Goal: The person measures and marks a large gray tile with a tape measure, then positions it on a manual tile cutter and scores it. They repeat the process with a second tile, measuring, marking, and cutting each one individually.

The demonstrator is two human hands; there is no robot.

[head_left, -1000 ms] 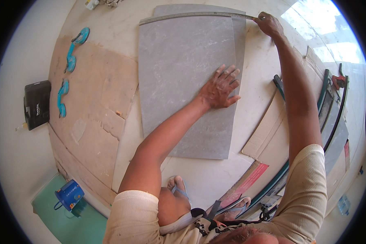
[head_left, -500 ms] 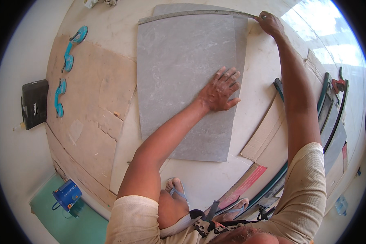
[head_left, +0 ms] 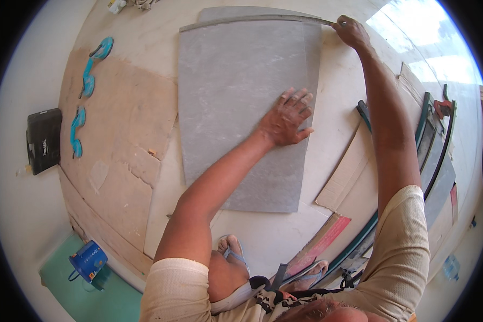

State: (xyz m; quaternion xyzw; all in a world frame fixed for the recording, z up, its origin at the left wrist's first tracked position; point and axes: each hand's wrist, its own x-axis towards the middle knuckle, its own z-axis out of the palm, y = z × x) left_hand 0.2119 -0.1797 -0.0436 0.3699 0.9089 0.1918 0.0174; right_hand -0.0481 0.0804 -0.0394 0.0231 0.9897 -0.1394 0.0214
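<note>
Pale floor [head_left: 341,80] is seen in the head view, partly covered at left by brown cardboard [head_left: 129,96], where turquoise suction lifters [head_left: 88,83] are laid. Centrally, an upper grey tile [head_left: 241,80] is stacked on a lower grey tile [head_left: 313,64]. On it the left hand [head_left: 288,119] is rested flat, fingers apart; the measuring strip [head_left: 252,18], laid across the far end, is clasped by the right hand [head_left: 353,33].

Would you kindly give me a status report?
Left hand spread on grey slab. Right hand holding right end of metal strip. Strip across slab's far end. Cardboard at right.
</note>
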